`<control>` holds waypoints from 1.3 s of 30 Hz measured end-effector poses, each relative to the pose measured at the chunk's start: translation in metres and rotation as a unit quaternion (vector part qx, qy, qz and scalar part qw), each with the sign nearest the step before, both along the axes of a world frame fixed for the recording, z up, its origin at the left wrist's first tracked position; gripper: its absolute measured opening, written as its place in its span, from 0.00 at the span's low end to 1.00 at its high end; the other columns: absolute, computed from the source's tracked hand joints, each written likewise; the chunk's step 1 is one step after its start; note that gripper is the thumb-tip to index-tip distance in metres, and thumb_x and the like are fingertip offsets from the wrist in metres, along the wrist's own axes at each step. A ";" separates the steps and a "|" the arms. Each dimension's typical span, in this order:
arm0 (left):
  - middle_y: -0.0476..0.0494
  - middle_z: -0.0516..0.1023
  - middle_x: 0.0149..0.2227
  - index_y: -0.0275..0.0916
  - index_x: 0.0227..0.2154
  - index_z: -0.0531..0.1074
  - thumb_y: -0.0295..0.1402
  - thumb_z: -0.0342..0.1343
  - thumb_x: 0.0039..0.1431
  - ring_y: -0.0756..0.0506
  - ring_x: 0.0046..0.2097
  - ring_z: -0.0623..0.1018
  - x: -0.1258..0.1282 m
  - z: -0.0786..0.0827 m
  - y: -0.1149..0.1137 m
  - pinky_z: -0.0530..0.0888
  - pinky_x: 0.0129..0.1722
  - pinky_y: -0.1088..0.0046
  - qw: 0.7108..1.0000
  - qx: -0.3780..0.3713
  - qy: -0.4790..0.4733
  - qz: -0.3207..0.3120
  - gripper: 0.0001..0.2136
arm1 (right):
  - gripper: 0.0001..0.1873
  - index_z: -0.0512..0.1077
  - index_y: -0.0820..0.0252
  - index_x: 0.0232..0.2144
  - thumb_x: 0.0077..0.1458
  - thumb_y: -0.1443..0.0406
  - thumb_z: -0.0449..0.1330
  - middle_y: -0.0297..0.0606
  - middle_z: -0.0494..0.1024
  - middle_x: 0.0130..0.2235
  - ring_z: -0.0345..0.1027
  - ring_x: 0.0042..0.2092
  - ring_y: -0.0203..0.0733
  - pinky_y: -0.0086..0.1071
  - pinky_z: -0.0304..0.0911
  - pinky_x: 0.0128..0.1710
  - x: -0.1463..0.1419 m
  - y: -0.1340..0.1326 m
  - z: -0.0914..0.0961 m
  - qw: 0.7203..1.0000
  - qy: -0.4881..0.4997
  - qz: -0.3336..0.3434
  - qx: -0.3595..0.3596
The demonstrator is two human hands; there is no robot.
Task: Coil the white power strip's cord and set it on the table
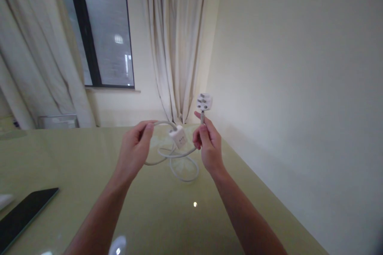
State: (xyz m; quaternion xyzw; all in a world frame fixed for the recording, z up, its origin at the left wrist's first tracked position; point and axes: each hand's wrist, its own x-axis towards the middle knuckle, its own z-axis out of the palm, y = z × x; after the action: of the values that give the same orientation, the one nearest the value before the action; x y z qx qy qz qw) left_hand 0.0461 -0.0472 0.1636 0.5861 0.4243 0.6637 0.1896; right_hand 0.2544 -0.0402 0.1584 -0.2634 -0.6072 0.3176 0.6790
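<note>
A white extension cord with a plug at one end and a socket block at the other hangs between my hands over the table. My right hand [209,141] pinches the cable just below the plug [204,102], which points up with its metal pins towards me. My left hand [136,145] is closed on the cable near the white socket block [178,137], which dangles tilted to the right of my fingers. Loops of the cable [184,181] droop between and below both hands; whether they touch the tabletop I cannot tell.
The glossy greenish table [167,215] runs up to the bare wall [299,87] on the right. A dark flat tablet-like device [28,213] lies at the lower left, beside a white object [5,200]. Curtains [176,40] and a window [106,28] stand behind the table.
</note>
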 end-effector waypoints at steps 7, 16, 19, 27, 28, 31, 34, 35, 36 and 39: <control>0.43 0.86 0.39 0.40 0.42 0.82 0.41 0.56 0.68 0.44 0.38 0.81 0.040 -0.006 -0.010 0.76 0.39 0.70 0.991 -0.001 0.125 -0.054 0.13 | 0.20 0.79 0.52 0.58 0.70 0.55 0.58 0.33 0.76 0.29 0.66 0.29 0.38 0.32 0.65 0.33 -0.008 0.000 -0.012 0.990 -0.123 -0.063 0.028; 0.49 0.84 0.34 0.43 0.52 0.74 0.38 0.60 0.66 0.49 0.25 0.76 0.044 -0.018 -0.009 0.73 0.30 0.74 0.980 0.051 0.186 0.052 0.14 | 0.19 0.78 0.51 0.59 0.71 0.61 0.56 0.39 0.77 0.38 0.70 0.38 0.43 0.38 0.66 0.43 -0.009 -0.001 -0.013 0.967 -0.220 -0.103 0.079; 0.43 0.86 0.44 0.45 0.59 0.73 0.37 0.54 0.71 0.43 0.41 0.84 0.040 -0.022 -0.003 0.78 0.44 0.68 0.968 0.074 0.237 0.035 0.17 | 0.18 0.79 0.51 0.57 0.71 0.63 0.55 0.39 0.77 0.39 0.71 0.42 0.44 0.37 0.66 0.46 -0.010 -0.001 -0.013 0.968 -0.228 -0.060 0.083; 0.38 0.84 0.49 0.43 0.54 0.78 0.35 0.50 0.73 0.40 0.47 0.83 0.031 -0.029 0.011 0.77 0.48 0.65 0.935 0.089 0.336 0.069 0.14 | 0.18 0.80 0.53 0.53 0.73 0.60 0.53 0.36 0.78 0.37 0.71 0.34 0.39 0.34 0.66 0.37 -0.014 0.003 -0.020 0.976 -0.216 0.010 0.020; 0.37 0.84 0.48 0.43 0.53 0.78 0.35 0.50 0.73 0.40 0.46 0.83 0.030 -0.029 0.011 0.76 0.47 0.66 0.930 0.091 0.349 0.075 0.14 | 0.18 0.80 0.53 0.54 0.73 0.59 0.53 0.36 0.78 0.37 0.71 0.33 0.39 0.34 0.67 0.37 -0.014 0.003 -0.020 0.976 -0.216 0.020 0.012; 0.37 0.83 0.46 0.42 0.50 0.79 0.35 0.51 0.73 0.39 0.45 0.83 0.024 -0.024 0.012 0.75 0.45 0.66 0.922 0.091 0.362 0.102 0.13 | 0.19 0.80 0.53 0.54 0.72 0.56 0.54 0.38 0.81 0.41 0.74 0.38 0.41 0.35 0.68 0.41 -0.010 0.003 -0.018 0.975 -0.219 0.009 0.018; 0.38 0.83 0.45 0.42 0.47 0.78 0.36 0.53 0.71 0.39 0.43 0.82 0.013 -0.016 0.010 0.74 0.44 0.66 0.933 0.083 0.312 0.156 0.10 | 0.19 0.80 0.54 0.54 0.71 0.54 0.56 0.40 0.83 0.45 0.76 0.43 0.43 0.36 0.68 0.44 0.000 0.009 -0.016 0.979 -0.198 -0.054 0.023; 0.39 0.83 0.44 0.42 0.46 0.78 0.37 0.54 0.71 0.39 0.42 0.82 0.008 -0.013 0.009 0.73 0.43 0.66 0.940 0.080 0.285 0.172 0.09 | 0.20 0.80 0.55 0.54 0.71 0.54 0.56 0.41 0.83 0.45 0.76 0.43 0.42 0.36 0.68 0.44 0.006 0.014 -0.017 0.979 -0.187 -0.074 0.018; 0.41 0.83 0.42 0.42 0.45 0.77 0.37 0.55 0.70 0.40 0.40 0.81 0.002 -0.010 0.008 0.73 0.42 0.67 0.946 0.078 0.253 0.185 0.09 | 0.20 0.80 0.56 0.54 0.70 0.54 0.56 0.41 0.83 0.44 0.76 0.41 0.42 0.36 0.69 0.43 0.011 0.021 -0.019 0.980 -0.178 -0.089 0.009; 0.47 0.82 0.37 0.43 0.44 0.78 0.38 0.59 0.67 0.43 0.36 0.80 -0.012 -0.001 0.002 0.72 0.40 0.69 0.965 0.076 0.151 0.198 0.07 | 0.19 0.79 0.58 0.52 0.68 0.58 0.55 0.39 0.82 0.41 0.75 0.38 0.40 0.36 0.69 0.42 0.029 0.045 -0.033 0.976 -0.190 -0.104 -0.038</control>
State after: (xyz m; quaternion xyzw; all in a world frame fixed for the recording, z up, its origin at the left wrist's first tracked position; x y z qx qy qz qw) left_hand 0.0339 -0.0447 0.1624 0.5962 0.5043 0.6221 -0.0571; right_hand 0.2834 0.0050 0.1251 -0.4061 -0.6821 0.2124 0.5697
